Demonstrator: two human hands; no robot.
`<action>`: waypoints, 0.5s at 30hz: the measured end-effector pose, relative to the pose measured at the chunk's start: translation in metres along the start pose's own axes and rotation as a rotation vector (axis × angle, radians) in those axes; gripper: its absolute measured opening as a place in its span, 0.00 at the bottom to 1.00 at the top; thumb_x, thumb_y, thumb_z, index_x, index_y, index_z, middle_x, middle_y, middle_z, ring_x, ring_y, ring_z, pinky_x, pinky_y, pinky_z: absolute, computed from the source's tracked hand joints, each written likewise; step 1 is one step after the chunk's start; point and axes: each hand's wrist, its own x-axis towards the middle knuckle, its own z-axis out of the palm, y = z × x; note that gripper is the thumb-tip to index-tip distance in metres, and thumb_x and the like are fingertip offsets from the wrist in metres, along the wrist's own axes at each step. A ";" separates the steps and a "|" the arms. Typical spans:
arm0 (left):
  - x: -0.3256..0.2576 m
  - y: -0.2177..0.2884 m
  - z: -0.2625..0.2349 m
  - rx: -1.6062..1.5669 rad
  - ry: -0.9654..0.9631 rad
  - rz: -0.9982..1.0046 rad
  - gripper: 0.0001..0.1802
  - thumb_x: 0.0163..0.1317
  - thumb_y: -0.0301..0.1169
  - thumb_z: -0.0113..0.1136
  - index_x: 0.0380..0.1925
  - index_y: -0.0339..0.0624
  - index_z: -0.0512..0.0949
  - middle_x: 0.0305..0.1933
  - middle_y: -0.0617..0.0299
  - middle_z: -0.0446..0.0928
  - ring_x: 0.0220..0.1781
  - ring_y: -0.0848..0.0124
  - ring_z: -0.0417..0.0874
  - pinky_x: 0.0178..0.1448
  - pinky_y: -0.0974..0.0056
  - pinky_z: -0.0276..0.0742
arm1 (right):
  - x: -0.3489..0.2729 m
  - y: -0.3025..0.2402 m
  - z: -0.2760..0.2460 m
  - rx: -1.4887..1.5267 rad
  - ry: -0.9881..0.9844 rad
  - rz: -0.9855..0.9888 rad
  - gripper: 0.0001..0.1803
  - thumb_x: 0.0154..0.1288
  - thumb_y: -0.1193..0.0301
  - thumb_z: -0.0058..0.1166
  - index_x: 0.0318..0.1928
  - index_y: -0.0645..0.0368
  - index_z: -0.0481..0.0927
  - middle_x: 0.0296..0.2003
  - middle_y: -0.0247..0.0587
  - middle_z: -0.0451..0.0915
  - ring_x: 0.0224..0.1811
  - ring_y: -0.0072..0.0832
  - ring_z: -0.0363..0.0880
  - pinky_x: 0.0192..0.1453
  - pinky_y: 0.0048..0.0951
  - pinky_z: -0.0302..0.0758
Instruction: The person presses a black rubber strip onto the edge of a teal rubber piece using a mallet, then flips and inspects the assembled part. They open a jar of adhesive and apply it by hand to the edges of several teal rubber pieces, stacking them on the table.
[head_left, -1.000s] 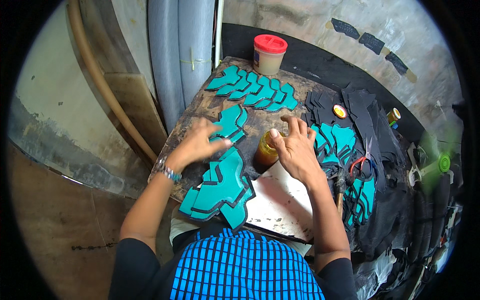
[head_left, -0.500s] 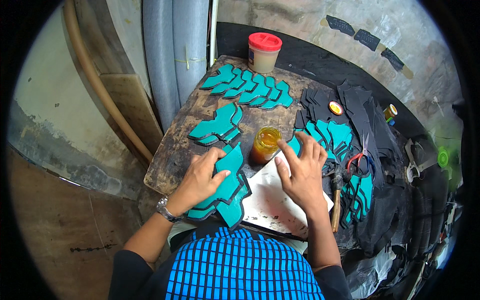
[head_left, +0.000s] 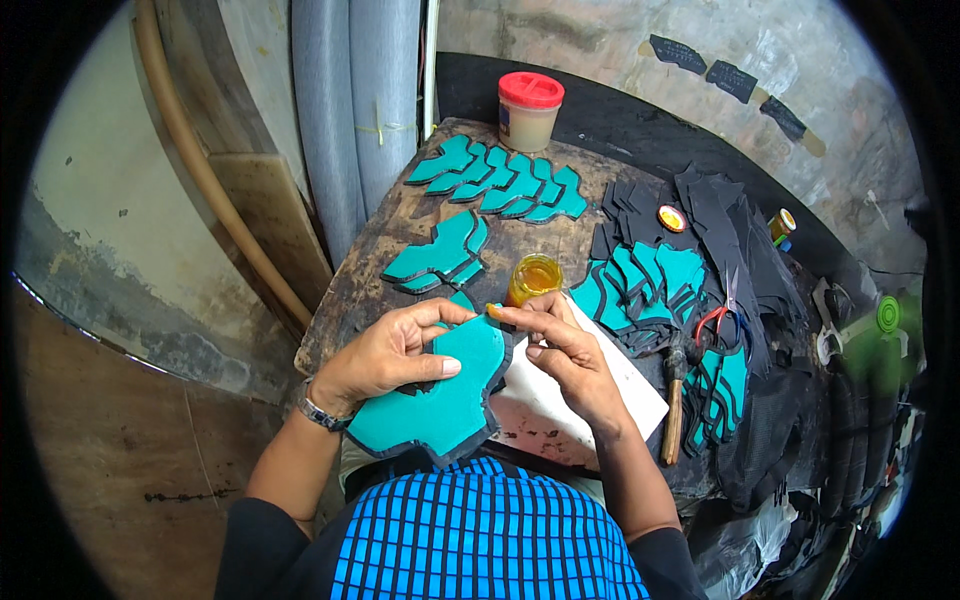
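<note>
A teal cut piece with a black edge [head_left: 440, 400] is held above the near edge of the worktop [head_left: 380, 270], just in front of the person's blue checked shirt [head_left: 480, 540]. The left hand [head_left: 385, 350] is laid across the piece's upper left part, its grip pressed together on the piece with the thumb on the teal face and the fingers curled over the top edge. The right hand [head_left: 565, 360] is placed at the piece's upper right corner, where the edge is pinched between thumb and forefinger. A wristwatch [head_left: 320, 412] is worn on the left wrist.

A white board [head_left: 600, 400] with dark stains is seen beneath the right hand. A small open jar of yellow liquid [head_left: 533, 278] stands just beyond the fingertips. Further teal pieces are laid in a fanned row [head_left: 500, 185] at the far side, in a smaller group [head_left: 440, 255] to the left of the jar, and in a stack [head_left: 645, 280] to its right. A red-lidded container [head_left: 529, 110] stands at the far edge. A hammer [head_left: 675, 400] lies right of the board, beside red-handled scissors [head_left: 715, 320] and a heap of black cut pieces [head_left: 730, 220].
</note>
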 end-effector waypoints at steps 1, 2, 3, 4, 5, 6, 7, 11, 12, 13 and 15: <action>-0.001 0.001 0.000 0.000 0.003 -0.004 0.28 0.64 0.24 0.64 0.62 0.35 0.66 0.50 0.60 0.81 0.47 0.79 0.81 0.49 0.73 0.79 | -0.001 0.002 0.000 0.040 0.001 0.001 0.29 0.58 0.81 0.45 0.61 0.53 0.81 0.46 0.36 0.64 0.54 0.29 0.65 0.62 0.27 0.63; -0.002 0.001 0.000 0.016 0.023 -0.022 0.28 0.64 0.24 0.64 0.62 0.35 0.66 0.50 0.59 0.81 0.48 0.79 0.82 0.50 0.72 0.80 | -0.003 0.003 0.001 0.080 0.001 0.002 0.29 0.58 0.81 0.45 0.61 0.53 0.82 0.46 0.36 0.64 0.54 0.29 0.65 0.62 0.27 0.63; -0.002 0.001 0.001 -0.021 0.024 0.001 0.27 0.64 0.24 0.64 0.62 0.35 0.66 0.50 0.60 0.81 0.47 0.79 0.82 0.49 0.73 0.79 | -0.006 0.004 0.001 0.061 0.000 -0.013 0.30 0.57 0.81 0.45 0.60 0.53 0.82 0.46 0.37 0.64 0.54 0.29 0.65 0.61 0.27 0.64; -0.002 0.000 0.002 -0.041 0.041 0.009 0.27 0.64 0.25 0.63 0.62 0.35 0.66 0.50 0.60 0.81 0.47 0.79 0.82 0.49 0.73 0.79 | -0.009 0.004 0.002 0.042 0.000 -0.029 0.30 0.57 0.81 0.44 0.60 0.53 0.82 0.46 0.37 0.64 0.53 0.28 0.65 0.61 0.27 0.64; -0.002 -0.001 0.003 -0.060 0.056 0.021 0.27 0.64 0.25 0.63 0.62 0.36 0.66 0.50 0.60 0.81 0.47 0.80 0.82 0.49 0.73 0.79 | -0.013 0.004 0.003 0.034 0.004 -0.046 0.30 0.56 0.82 0.44 0.59 0.53 0.83 0.46 0.37 0.64 0.53 0.28 0.65 0.60 0.27 0.65; -0.002 -0.001 0.003 -0.063 0.065 0.020 0.27 0.64 0.25 0.63 0.62 0.36 0.66 0.50 0.60 0.81 0.46 0.80 0.82 0.48 0.74 0.79 | -0.016 0.005 0.004 -0.003 0.004 -0.055 0.30 0.55 0.82 0.43 0.59 0.55 0.83 0.45 0.37 0.64 0.52 0.28 0.65 0.59 0.26 0.64; -0.001 -0.002 0.004 -0.066 0.072 0.022 0.27 0.64 0.26 0.64 0.62 0.36 0.67 0.50 0.60 0.81 0.46 0.81 0.82 0.48 0.74 0.79 | -0.020 0.005 0.007 -0.030 0.008 -0.065 0.30 0.54 0.82 0.43 0.58 0.57 0.83 0.45 0.37 0.64 0.51 0.28 0.66 0.59 0.26 0.64; 0.002 -0.003 0.002 -0.051 0.073 0.049 0.28 0.64 0.27 0.64 0.62 0.37 0.67 0.49 0.61 0.81 0.45 0.82 0.81 0.47 0.76 0.78 | -0.029 0.009 0.016 -0.152 -0.022 -0.128 0.32 0.51 0.83 0.42 0.56 0.55 0.85 0.43 0.37 0.64 0.47 0.28 0.67 0.55 0.27 0.67; 0.003 -0.003 0.002 -0.042 0.079 0.042 0.28 0.64 0.27 0.65 0.62 0.37 0.67 0.49 0.62 0.81 0.44 0.82 0.81 0.46 0.76 0.78 | -0.030 0.010 0.017 -0.174 -0.037 -0.124 0.32 0.51 0.83 0.42 0.56 0.54 0.85 0.43 0.37 0.64 0.46 0.28 0.67 0.54 0.27 0.67; 0.003 -0.002 0.001 -0.030 0.090 0.031 0.28 0.64 0.28 0.65 0.62 0.37 0.68 0.49 0.62 0.81 0.44 0.83 0.81 0.45 0.76 0.78 | -0.031 0.011 0.017 -0.207 -0.039 -0.179 0.31 0.51 0.83 0.43 0.55 0.54 0.86 0.42 0.37 0.64 0.45 0.28 0.67 0.52 0.27 0.67; 0.003 -0.003 0.001 -0.040 0.100 0.018 0.29 0.62 0.27 0.66 0.62 0.37 0.68 0.48 0.62 0.82 0.42 0.84 0.81 0.43 0.77 0.77 | -0.032 0.012 0.016 -0.260 -0.046 -0.255 0.30 0.50 0.81 0.44 0.53 0.53 0.87 0.40 0.37 0.64 0.44 0.29 0.67 0.49 0.26 0.67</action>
